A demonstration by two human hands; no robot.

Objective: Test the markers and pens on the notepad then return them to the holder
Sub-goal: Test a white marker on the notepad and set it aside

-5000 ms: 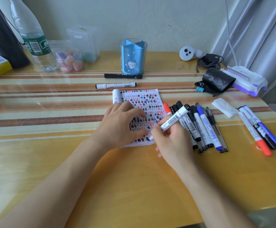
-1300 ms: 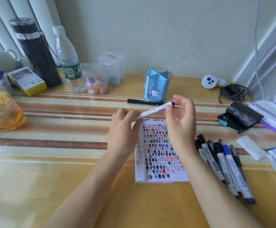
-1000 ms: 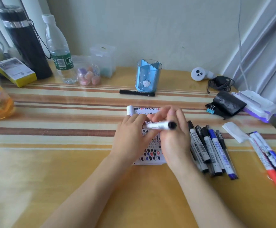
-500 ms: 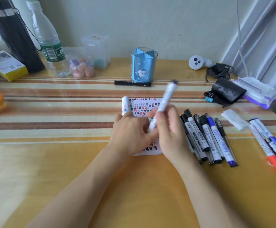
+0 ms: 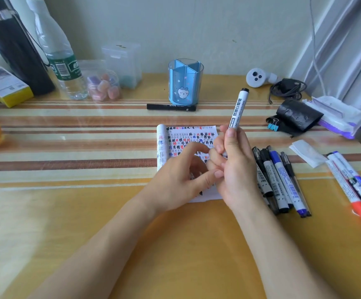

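White-barrelled, black-capped marker (image 5: 237, 111) stands nearly upright in our right hand (image 5: 237, 169), gripped by its lower end above the small white notepad (image 5: 188, 134) of black, red and blue marks. Our left hand (image 5: 179, 182), relaxed with fingers loosely curled, covers the page's lower half. A black pen (image 5: 171, 107) lies before the blue plastic holder (image 5: 185, 83); loose markers (image 5: 280, 184) crowd our right.

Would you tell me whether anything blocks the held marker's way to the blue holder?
Nothing visible does: the marker is held raised, the holder is open-topped, and a black pen lies flat at its base.
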